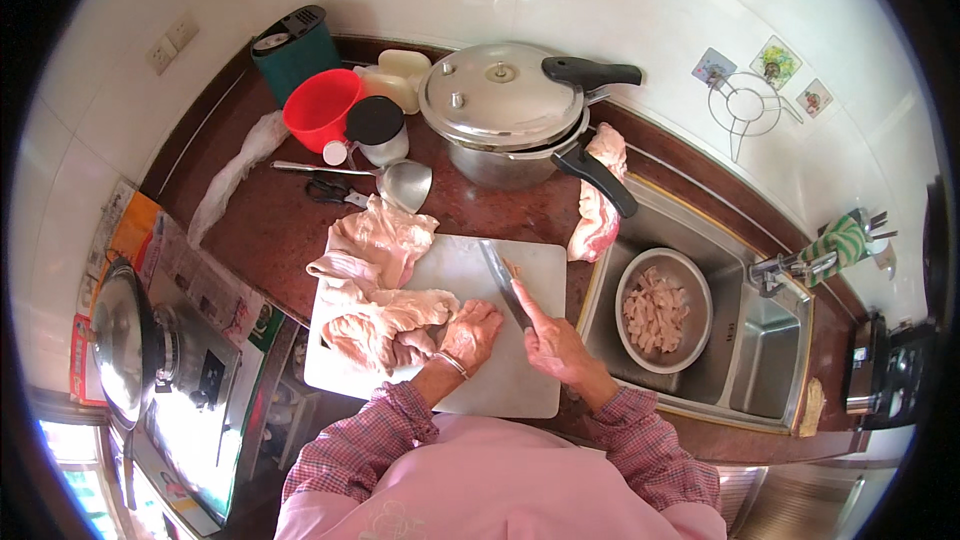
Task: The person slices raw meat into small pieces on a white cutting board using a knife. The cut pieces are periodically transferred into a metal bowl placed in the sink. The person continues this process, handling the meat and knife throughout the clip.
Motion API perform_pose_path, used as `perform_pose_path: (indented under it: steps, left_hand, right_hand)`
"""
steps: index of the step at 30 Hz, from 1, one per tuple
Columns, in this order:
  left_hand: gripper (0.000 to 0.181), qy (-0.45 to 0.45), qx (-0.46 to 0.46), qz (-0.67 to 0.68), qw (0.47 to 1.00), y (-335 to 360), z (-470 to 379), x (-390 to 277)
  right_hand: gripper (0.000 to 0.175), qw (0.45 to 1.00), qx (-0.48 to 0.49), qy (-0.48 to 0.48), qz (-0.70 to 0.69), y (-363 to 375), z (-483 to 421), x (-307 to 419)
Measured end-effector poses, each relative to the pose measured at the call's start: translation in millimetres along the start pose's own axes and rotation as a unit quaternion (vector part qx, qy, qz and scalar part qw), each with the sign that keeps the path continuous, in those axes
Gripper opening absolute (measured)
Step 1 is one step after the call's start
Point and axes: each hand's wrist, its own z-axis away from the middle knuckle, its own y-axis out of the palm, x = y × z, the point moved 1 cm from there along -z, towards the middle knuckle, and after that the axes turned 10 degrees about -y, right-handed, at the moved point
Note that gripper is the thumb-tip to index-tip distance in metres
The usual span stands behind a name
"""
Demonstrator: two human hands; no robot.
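Note:
My right hand [556, 349] grips a kitchen knife [501, 276], its blade pointing away from me over the right half of a white cutting board [517, 390]. My left hand [472, 334], with a bracelet at the wrist, presses on the near right end of a large folded sheet of pale raw meat [375, 277]. That meat covers the board's left side and hangs over its far left corner. A few small scraps [513, 268] lie beside the blade. What is under my left fingers is hidden.
A pressure cooker [502, 120], its lid tilted, stands behind the board; another raw meat piece [596, 225] lies by the sink [600, 330]. A metal bowl [703, 315] there holds cut meat [655, 311]. Scissors [330, 190], a wok spatula [405, 184] and a red container [315, 109] sit back left.

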Motion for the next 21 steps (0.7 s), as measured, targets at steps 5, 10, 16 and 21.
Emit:
perform_pose_path:
  steps: [5,10,16,21]
  left_hand:
    - [0.037,-0.040,-0.068,-0.039,0.996,-38,16,-15]
    - [0.026,-0.028,-0.002,-0.095,0.995,-23,29,-3]
    - [0.026,-0.004,-0.026,-0.092,0.995,-6,31,-2]
    - [0.027,0.019,-0.020,-0.057,0.998,-6,36,-2]
  right_hand:
    - [0.074,0.998,-0.022,-0.029,0.044,-5,35,22]
    - [0.075,0.989,0.051,-0.060,0.129,14,57,32]
    - [0.076,0.991,0.023,-0.073,0.112,34,7,29]
    - [0.080,0.999,0.021,-0.001,0.025,20,-8,19]
